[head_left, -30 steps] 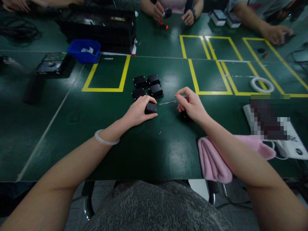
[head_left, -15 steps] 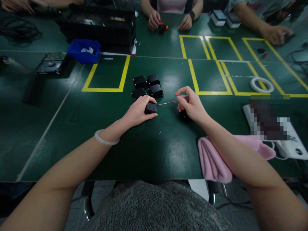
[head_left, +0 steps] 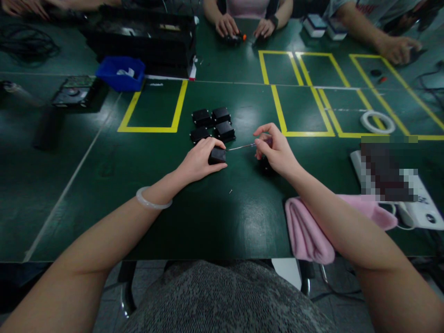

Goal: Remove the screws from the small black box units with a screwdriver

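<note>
Our left hand [head_left: 200, 159] grips the black box [head_left: 218, 156] on the table [head_left: 208, 226], thumb and fingers across it, just in front of 4 similar boxes [head_left: 224, 129]; our right hand [head_left: 275, 149] holds the screwdriver [head_left: 254, 145], its tip at the box's right end. We'd do best to brace the box firmly, keep the shaft straight, and turn with light, even pressure
</note>
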Tool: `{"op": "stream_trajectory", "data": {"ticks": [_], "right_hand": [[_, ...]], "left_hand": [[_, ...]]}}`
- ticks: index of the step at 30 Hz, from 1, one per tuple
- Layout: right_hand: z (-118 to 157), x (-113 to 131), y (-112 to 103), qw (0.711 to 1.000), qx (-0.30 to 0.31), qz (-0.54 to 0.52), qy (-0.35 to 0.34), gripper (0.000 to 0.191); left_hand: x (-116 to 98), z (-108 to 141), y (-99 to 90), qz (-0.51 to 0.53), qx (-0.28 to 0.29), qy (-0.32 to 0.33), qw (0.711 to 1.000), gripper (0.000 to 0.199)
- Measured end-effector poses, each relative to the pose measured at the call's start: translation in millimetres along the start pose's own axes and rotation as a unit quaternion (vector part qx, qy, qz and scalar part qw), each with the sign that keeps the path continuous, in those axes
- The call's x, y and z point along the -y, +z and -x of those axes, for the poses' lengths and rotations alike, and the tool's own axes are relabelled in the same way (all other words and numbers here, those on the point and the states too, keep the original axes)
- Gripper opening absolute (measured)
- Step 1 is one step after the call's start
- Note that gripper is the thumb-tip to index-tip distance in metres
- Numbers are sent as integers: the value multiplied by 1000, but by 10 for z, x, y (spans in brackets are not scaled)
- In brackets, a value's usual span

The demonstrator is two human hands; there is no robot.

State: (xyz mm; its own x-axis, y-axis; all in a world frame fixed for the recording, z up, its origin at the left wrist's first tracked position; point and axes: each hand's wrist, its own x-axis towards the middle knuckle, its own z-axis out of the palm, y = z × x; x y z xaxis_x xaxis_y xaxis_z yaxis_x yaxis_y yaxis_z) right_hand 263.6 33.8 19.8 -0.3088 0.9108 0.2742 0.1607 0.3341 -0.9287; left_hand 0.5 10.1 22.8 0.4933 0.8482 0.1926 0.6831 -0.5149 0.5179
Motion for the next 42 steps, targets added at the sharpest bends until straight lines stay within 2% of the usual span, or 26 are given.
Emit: {"op": "stream_trajectory", "data": {"ticks": [9, 18, 24, 29, 36, 42], "right_hand": [[6, 11, 1, 1000, 4, 4, 24, 22], [6, 34, 19, 1000, -18, 3, 10, 26], [8, 20, 12, 1000, -1, 2, 21, 23], [7, 9, 12, 1000, -3, 8, 0, 18], [7, 24, 1, 1000, 6, 3, 21, 28], [12, 28, 0, 1000, 2, -1, 6, 22]], "left_hand": [[-10, 1, -8, 3, 3, -4, 1000, 39], [-18, -1, -16, 3, 11, -12, 1000, 39], [5, 2, 2, 0, 5, -2, 1000, 39], [10, 4, 7, 0, 2, 1, 1000, 38], [4, 3, 3, 1, 1, -1, 1000, 39], [-12, 0, -6, 3, 6, -7, 1000, 39]]}}
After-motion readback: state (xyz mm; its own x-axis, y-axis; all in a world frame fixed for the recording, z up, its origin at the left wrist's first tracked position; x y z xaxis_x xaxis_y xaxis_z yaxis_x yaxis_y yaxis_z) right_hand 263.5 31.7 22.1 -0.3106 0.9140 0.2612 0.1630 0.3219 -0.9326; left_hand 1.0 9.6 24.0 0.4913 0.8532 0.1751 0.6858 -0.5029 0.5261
